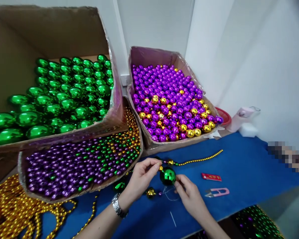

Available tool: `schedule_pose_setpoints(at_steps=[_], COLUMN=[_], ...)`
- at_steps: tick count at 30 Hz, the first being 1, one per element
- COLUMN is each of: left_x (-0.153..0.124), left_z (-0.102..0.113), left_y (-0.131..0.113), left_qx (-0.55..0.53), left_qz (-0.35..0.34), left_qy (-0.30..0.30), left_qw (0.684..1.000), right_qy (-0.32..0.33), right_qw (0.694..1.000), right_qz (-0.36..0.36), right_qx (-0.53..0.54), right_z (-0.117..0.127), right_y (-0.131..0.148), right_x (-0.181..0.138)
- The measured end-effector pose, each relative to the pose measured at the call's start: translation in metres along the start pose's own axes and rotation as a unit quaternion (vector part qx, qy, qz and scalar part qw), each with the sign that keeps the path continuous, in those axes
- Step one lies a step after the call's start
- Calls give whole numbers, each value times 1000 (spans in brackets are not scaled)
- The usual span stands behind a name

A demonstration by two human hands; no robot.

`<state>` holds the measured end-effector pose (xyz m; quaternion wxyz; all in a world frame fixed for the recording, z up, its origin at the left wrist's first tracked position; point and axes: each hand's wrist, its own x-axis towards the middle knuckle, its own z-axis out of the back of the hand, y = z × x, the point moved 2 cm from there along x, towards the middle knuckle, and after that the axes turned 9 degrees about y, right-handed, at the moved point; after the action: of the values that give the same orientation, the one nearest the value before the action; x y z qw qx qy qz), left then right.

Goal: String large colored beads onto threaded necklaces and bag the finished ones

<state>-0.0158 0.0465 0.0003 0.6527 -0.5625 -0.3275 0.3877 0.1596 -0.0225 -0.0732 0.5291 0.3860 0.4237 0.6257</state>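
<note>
My left hand (pixel 144 174), with a metal watch (pixel 119 206) on its wrist, pinches a bead strand beside a small gold bead (pixel 161 168). A large shiny green ball (pixel 167 176) hangs at that spot. The thumb and fingers of my right hand (pixel 190 196) close on the ball's lower right edge. Thin clear thread (pixel 169 196) loops below it. A gold ball (pixel 150 192), a small purple bead (pixel 160 193) and another green ball (pixel 119 186) lie by my left hand. Beyond the hands stretches a gold bead chain (pixel 201 161).
Cartons of green balls (pixel 64 89), purple and gold balls (pixel 164 96), and small mixed beads (pixel 77 162) stand behind. Gold bead chains (pixel 22 205) pile at left. Pink-handled snips (pixel 218 192), a red packet (pixel 211 177) and a white stick (pixel 173 219) lie on the blue cloth (pixel 244 162).
</note>
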Motion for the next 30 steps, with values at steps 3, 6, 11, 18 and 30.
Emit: schedule_pose_setpoints(at_steps=[3, 6, 11, 18, 30], left_x=[5, 7, 8, 8, 10], left_z=[-4, -6, -6, -7, -14], left_y=[9, 11, 5, 6, -39], left_qx=[3, -3, 0, 5, 116], left_qz=[1, -1, 6, 8, -89], left_qy=[-3, -8, -12, -23, -2], left_qw=[1000, 1000, 1000, 1000, 989], right_qy=[11, 23, 32, 17, -29], right_qw=[999, 997, 991, 989, 999], right_qz=[-20, -31, -43, -45, -14], right_qx=[33, 69, 126, 140, -12], right_z=[1, 0, -2, -4, 28], right_y=[-10, -15, -16, -23, -3], right_x=[-1, -3, -5, -4, -3])
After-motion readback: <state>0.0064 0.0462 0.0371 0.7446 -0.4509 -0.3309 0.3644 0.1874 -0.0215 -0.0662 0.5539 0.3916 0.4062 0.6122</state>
